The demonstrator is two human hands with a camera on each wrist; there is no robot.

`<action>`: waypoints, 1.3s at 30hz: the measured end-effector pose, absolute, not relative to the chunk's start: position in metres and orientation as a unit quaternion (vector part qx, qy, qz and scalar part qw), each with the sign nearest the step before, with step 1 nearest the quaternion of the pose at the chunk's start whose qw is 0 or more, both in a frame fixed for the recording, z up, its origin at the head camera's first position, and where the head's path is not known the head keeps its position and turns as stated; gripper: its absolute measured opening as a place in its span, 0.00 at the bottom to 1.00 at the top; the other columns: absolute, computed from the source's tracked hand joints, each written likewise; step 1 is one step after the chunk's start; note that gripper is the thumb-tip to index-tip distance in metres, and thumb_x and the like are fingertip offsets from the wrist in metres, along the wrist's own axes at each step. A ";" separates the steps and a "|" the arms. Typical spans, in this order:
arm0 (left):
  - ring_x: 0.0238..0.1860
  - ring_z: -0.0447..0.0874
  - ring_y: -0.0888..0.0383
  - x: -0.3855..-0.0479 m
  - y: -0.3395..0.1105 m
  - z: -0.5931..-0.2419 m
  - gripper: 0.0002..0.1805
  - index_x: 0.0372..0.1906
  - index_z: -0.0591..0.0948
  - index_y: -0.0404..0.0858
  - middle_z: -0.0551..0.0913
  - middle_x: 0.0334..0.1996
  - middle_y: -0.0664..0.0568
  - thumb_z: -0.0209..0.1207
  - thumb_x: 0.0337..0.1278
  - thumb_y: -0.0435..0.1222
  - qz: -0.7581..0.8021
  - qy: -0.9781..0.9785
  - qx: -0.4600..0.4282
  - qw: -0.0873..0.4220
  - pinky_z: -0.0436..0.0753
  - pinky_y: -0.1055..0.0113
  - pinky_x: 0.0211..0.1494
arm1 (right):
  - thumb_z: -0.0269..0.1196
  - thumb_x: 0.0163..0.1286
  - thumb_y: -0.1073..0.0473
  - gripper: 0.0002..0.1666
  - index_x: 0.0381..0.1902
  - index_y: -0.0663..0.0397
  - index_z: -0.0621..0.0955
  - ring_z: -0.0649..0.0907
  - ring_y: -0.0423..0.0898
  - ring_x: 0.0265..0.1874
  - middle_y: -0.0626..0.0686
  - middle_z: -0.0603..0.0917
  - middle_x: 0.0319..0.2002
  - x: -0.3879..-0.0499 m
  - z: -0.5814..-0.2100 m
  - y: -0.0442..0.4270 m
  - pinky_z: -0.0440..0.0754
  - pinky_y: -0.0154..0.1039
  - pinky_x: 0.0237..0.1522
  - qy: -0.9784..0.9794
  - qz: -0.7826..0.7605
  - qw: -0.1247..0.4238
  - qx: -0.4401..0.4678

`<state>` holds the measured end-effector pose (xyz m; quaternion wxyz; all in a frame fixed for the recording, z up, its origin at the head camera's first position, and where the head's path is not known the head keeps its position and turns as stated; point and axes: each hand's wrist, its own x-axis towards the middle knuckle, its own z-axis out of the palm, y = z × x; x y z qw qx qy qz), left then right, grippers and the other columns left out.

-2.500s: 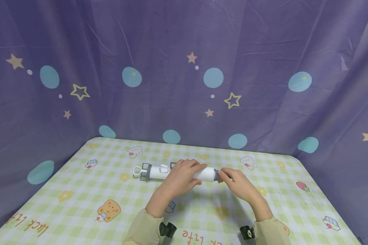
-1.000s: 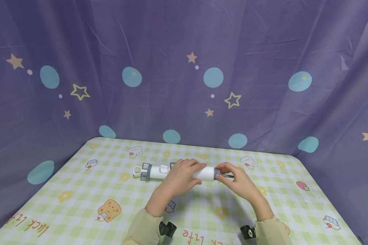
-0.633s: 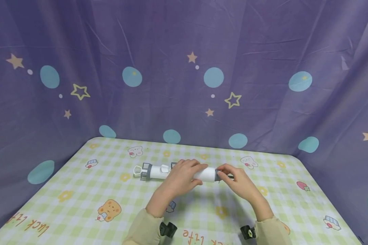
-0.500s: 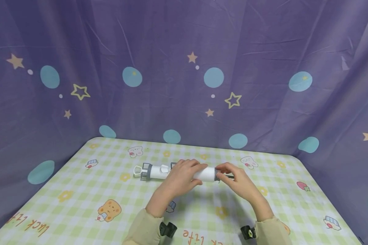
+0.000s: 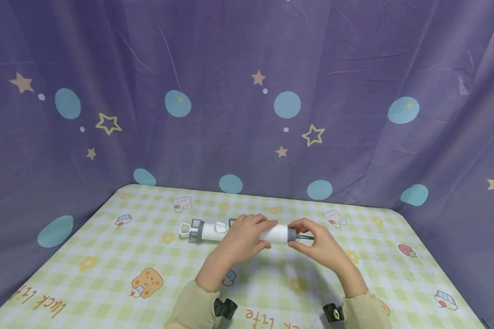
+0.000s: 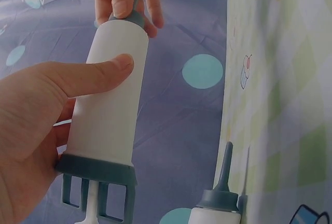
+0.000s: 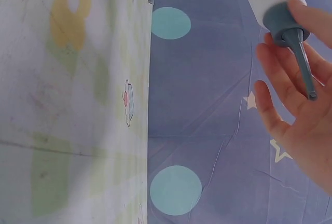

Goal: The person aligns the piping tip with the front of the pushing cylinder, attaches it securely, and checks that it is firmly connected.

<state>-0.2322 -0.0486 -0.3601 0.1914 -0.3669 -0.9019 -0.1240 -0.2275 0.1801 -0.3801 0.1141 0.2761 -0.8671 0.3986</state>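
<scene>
In the head view, my left hand (image 5: pixel 244 237) grips the white barrel (image 5: pixel 276 234) of a piping syringe, held sideways above the table. A grey flange with square finger loops and a white plunger rod (image 6: pixel 92 200) show in the left wrist view. My right hand (image 5: pixel 322 244) pinches the syringe's grey nozzle collar (image 5: pixel 292 235) between thumb and fingers. The slim grey nozzle (image 7: pixel 302 63) sticks out over the right palm. A second, similar syringe (image 5: pixel 211 231) lies behind the left hand, which hides much of it; its nozzle (image 6: pixel 224 169) shows in the left wrist view.
A green-and-white checked cloth (image 5: pixel 107 283) with printed cartoon pictures covers the table. Purple curtain (image 5: pixel 230 151) with stars and dots hangs behind it and at the sides. Dark wrist mounts (image 5: pixel 225 308) sit at both sleeves.
The right hand has shifted from the nozzle to its collar, its fingers closing, rolling and spreading round it. More of the nozzle shows than half a second ago. The left hand keeps its place.
</scene>
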 end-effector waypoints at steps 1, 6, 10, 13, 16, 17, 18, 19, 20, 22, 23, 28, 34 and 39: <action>0.44 0.77 0.60 -0.232 -0.049 -0.360 0.29 0.56 0.75 0.49 0.78 0.44 0.58 0.66 0.44 0.46 -0.124 -0.902 -0.367 0.191 0.73 0.62 0.49 | 0.67 0.54 0.60 0.20 0.47 0.50 0.77 0.78 0.43 0.41 0.46 0.82 0.40 -0.225 -0.377 0.179 0.77 0.48 0.45 -0.869 0.398 0.111 0.272; 0.45 0.77 0.60 -0.232 -0.048 -0.360 0.29 0.57 0.74 0.49 0.78 0.45 0.58 0.65 0.45 0.47 -0.121 -0.903 -0.366 0.192 0.74 0.62 0.49 | 0.63 0.59 0.61 0.16 0.46 0.56 0.77 0.80 0.49 0.42 0.52 0.82 0.40 -0.210 -0.358 0.171 0.78 0.43 0.42 -0.879 0.390 0.099 0.258; 0.45 0.77 0.60 -0.232 -0.048 -0.359 0.29 0.57 0.74 0.49 0.78 0.46 0.57 0.65 0.44 0.47 -0.121 -0.903 -0.367 0.189 0.74 0.62 0.49 | 0.60 0.62 0.59 0.13 0.45 0.55 0.78 0.80 0.50 0.43 0.51 0.83 0.38 -0.205 -0.351 0.169 0.79 0.39 0.39 -0.883 0.387 0.085 0.249; 0.45 0.77 0.59 -0.231 -0.048 -0.358 0.29 0.57 0.74 0.49 0.78 0.46 0.57 0.65 0.44 0.47 -0.119 -0.903 -0.368 0.187 0.74 0.61 0.49 | 0.58 0.64 0.58 0.10 0.43 0.54 0.78 0.81 0.47 0.39 0.49 0.83 0.35 -0.204 -0.349 0.169 0.79 0.39 0.39 -0.884 0.391 0.073 0.246; 0.45 0.77 0.59 -0.231 -0.047 -0.358 0.29 0.57 0.74 0.49 0.78 0.46 0.57 0.65 0.45 0.46 -0.120 -0.902 -0.370 0.185 0.74 0.61 0.49 | 0.56 0.66 0.57 0.08 0.40 0.52 0.79 0.81 0.43 0.35 0.46 0.82 0.32 -0.205 -0.348 0.168 0.79 0.42 0.41 -0.884 0.395 0.062 0.242; 0.45 0.77 0.59 -0.231 -0.047 -0.358 0.29 0.57 0.74 0.49 0.78 0.46 0.57 0.65 0.45 0.46 -0.119 -0.902 -0.371 0.185 0.73 0.61 0.49 | 0.55 0.67 0.57 0.08 0.40 0.52 0.79 0.81 0.42 0.34 0.46 0.82 0.31 -0.205 -0.348 0.168 0.79 0.43 0.41 -0.884 0.396 0.059 0.240; 0.46 0.77 0.59 -0.231 -0.047 -0.358 0.29 0.57 0.74 0.49 0.78 0.46 0.57 0.65 0.45 0.46 -0.119 -0.902 -0.371 0.185 0.73 0.61 0.49 | 0.54 0.67 0.56 0.09 0.40 0.52 0.79 0.81 0.41 0.34 0.45 0.82 0.31 -0.205 -0.348 0.168 0.79 0.44 0.42 -0.885 0.395 0.058 0.239; 0.46 0.77 0.59 -0.231 -0.047 -0.358 0.29 0.57 0.74 0.49 0.78 0.46 0.57 0.65 0.45 0.46 -0.119 -0.903 -0.370 0.185 0.73 0.61 0.50 | 0.54 0.68 0.56 0.09 0.40 0.51 0.79 0.81 0.41 0.34 0.46 0.82 0.31 -0.206 -0.349 0.168 0.79 0.45 0.43 -0.886 0.394 0.060 0.239; 0.46 0.77 0.59 -0.231 -0.047 -0.358 0.29 0.57 0.74 0.49 0.78 0.46 0.57 0.65 0.45 0.46 -0.118 -0.903 -0.370 0.185 0.73 0.61 0.50 | 0.54 0.68 0.55 0.10 0.41 0.50 0.79 0.81 0.41 0.35 0.45 0.82 0.33 -0.209 -0.354 0.170 0.79 0.45 0.43 -0.886 0.392 0.065 0.239; 0.45 0.77 0.59 -0.231 -0.047 -0.359 0.29 0.57 0.74 0.49 0.78 0.46 0.57 0.65 0.45 0.46 -0.117 -0.903 -0.368 0.186 0.74 0.61 0.49 | 0.56 0.66 0.52 0.11 0.44 0.47 0.78 0.80 0.42 0.38 0.44 0.82 0.37 -0.216 -0.364 0.174 0.79 0.44 0.43 -0.886 0.389 0.076 0.240; 0.45 0.77 0.59 -0.232 -0.047 -0.359 0.29 0.57 0.74 0.49 0.78 0.45 0.57 0.65 0.45 0.46 -0.116 -0.904 -0.368 0.186 0.74 0.62 0.49 | 0.57 0.65 0.50 0.13 0.46 0.45 0.78 0.80 0.41 0.39 0.42 0.81 0.39 -0.219 -0.368 0.176 0.78 0.44 0.43 -0.886 0.389 0.082 0.240; 0.45 0.77 0.60 -0.233 -0.048 -0.360 0.29 0.57 0.74 0.49 0.78 0.45 0.58 0.65 0.44 0.47 -0.114 -0.904 -0.366 0.190 0.74 0.62 0.49 | 0.67 0.52 0.45 0.25 0.49 0.38 0.75 0.77 0.39 0.41 0.37 0.77 0.45 -0.229 -0.383 0.182 0.77 0.45 0.44 -0.871 0.393 0.115 0.271; 0.45 0.77 0.59 -0.231 -0.048 -0.359 0.29 0.57 0.74 0.49 0.78 0.45 0.57 0.65 0.45 0.48 -0.114 -0.907 -0.363 0.182 0.73 0.62 0.49 | 0.71 0.49 0.52 0.26 0.47 0.40 0.75 0.78 0.38 0.40 0.39 0.77 0.44 -0.231 -0.385 0.181 0.78 0.43 0.45 -0.861 0.387 0.134 0.302; 0.45 0.77 0.59 -0.231 -0.048 -0.360 0.29 0.57 0.74 0.49 0.78 0.46 0.57 0.65 0.45 0.47 -0.117 -0.906 -0.365 0.181 0.73 0.61 0.50 | 0.70 0.50 0.56 0.23 0.45 0.42 0.76 0.78 0.38 0.38 0.40 0.78 0.41 -0.231 -0.385 0.180 0.78 0.43 0.45 -0.863 0.383 0.141 0.299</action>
